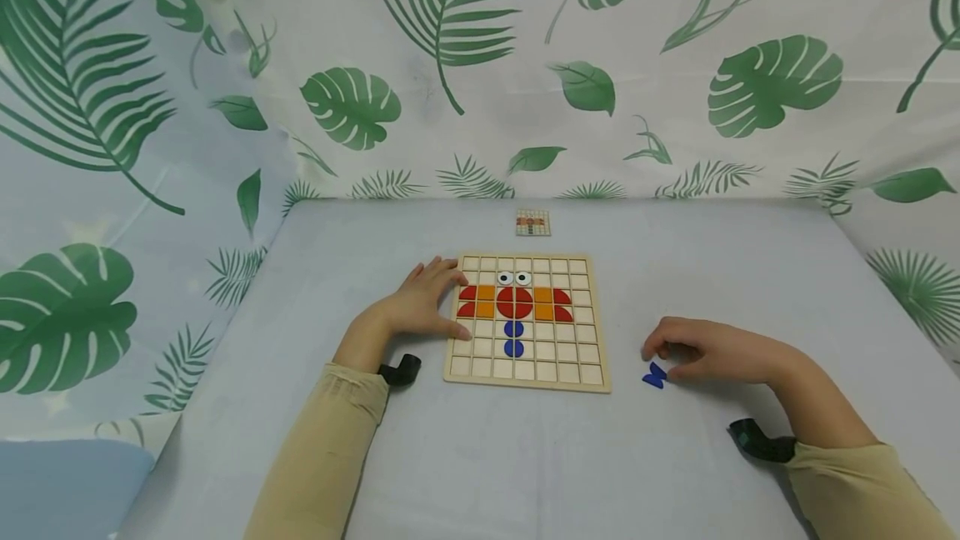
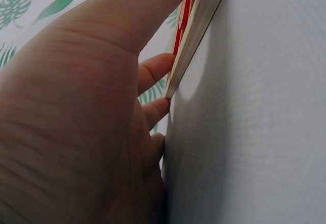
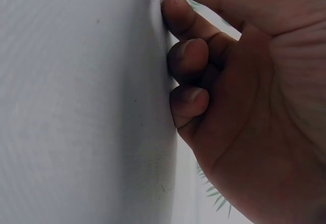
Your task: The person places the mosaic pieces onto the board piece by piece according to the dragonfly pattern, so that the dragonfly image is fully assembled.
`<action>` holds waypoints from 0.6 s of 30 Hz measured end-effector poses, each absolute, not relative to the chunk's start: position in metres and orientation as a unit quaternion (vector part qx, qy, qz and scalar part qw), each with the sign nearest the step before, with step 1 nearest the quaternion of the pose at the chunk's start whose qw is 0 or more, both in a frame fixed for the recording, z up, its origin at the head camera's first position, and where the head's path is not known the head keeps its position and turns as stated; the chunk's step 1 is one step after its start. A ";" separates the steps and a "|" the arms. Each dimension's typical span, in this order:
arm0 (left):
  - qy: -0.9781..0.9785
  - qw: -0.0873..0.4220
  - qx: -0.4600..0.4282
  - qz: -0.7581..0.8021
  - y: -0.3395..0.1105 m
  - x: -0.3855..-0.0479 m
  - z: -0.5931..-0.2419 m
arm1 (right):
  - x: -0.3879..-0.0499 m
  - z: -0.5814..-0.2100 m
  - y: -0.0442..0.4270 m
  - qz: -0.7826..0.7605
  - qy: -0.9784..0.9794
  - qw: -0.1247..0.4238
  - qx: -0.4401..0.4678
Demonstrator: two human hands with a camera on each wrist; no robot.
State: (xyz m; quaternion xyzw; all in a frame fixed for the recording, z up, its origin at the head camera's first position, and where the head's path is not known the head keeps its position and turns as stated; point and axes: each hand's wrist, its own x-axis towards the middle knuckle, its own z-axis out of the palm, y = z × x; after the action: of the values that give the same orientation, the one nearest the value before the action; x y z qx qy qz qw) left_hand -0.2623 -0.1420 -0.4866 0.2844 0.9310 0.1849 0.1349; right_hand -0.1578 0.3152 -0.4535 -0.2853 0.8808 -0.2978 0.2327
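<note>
A wooden grid board (image 1: 557,374) lies flat on the table with puzzle pieces set in its squares. Round eye pieces (image 1: 514,278) sit at the top, a red circle (image 1: 514,302) below them, orange squares (image 1: 543,302) and red curved pieces on both sides, and blue discs (image 1: 513,338) underneath. My left hand (image 1: 416,302) rests spread at the board's left edge, thumb and fingertips touching it. To the right of the board, my right hand (image 1: 723,350) is low on the table, bent fingers and thumb apart around small blue pieces (image 1: 655,375). The right wrist view does not show these pieces.
A small pattern card (image 1: 533,222) lies behind the board, picturing a similar figure. Leaf-printed cloth (image 1: 480,132) hangs behind and beside the pale table (image 1: 480,457). Black bands (image 1: 757,442) are on both wrists.
</note>
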 end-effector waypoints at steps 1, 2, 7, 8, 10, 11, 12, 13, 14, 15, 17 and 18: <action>0.931 0.135 0.283 0.185 -0.142 -0.262 -0.487 | -0.158 -0.454 0.315 -0.297 0.881 0.231 -0.286; 0.931 0.135 0.283 0.186 -0.142 -0.262 -0.487 | -0.158 -0.454 0.314 -0.296 0.882 0.229 -0.286; 0.931 0.136 0.283 0.189 -0.142 -0.262 -0.487 | -0.158 -0.454 0.312 -0.291 0.888 0.226 -0.275; 0.931 0.136 0.283 0.189 -0.142 -0.262 -0.487 | -0.158 -0.455 0.312 -0.290 0.890 0.225 -0.272; 0.931 0.135 0.283 0.189 -0.142 -0.263 -0.488 | -0.158 -0.455 0.311 -0.287 0.893 0.224 -0.267; 0.931 0.135 0.283 0.189 -0.142 -0.263 -0.488 | -0.158 -0.456 0.312 -0.285 0.894 0.223 -0.265; 0.931 0.134 0.283 0.188 -0.143 -0.263 -0.488 | -0.158 -0.456 0.312 -0.283 0.895 0.222 -0.263; 0.931 0.134 0.284 0.188 -0.143 -0.263 -0.488 | -0.158 -0.456 0.312 -0.282 0.896 0.221 -0.263; 0.931 0.134 0.283 0.188 -0.143 -0.263 -0.488 | -0.158 -0.456 0.312 -0.282 0.896 0.220 -0.263; 0.931 0.135 0.283 0.189 -0.143 -0.264 -0.488 | -0.158 -0.456 0.312 -0.282 0.896 0.218 -0.265; 0.930 0.134 0.283 0.190 -0.142 -0.263 -0.487 | -0.158 -0.456 0.312 -0.280 0.897 0.212 -0.268; 0.931 0.133 0.283 0.190 -0.142 -0.263 -0.487 | -0.158 -0.457 0.312 -0.280 0.897 0.208 -0.270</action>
State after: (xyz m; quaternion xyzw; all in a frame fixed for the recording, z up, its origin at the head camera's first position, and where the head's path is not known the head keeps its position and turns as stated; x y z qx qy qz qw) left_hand -0.2631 -0.1423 -0.4872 0.2828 0.9307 0.1898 0.1335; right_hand -0.1584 0.3117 -0.4568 -0.2704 0.8974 -0.2797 0.2082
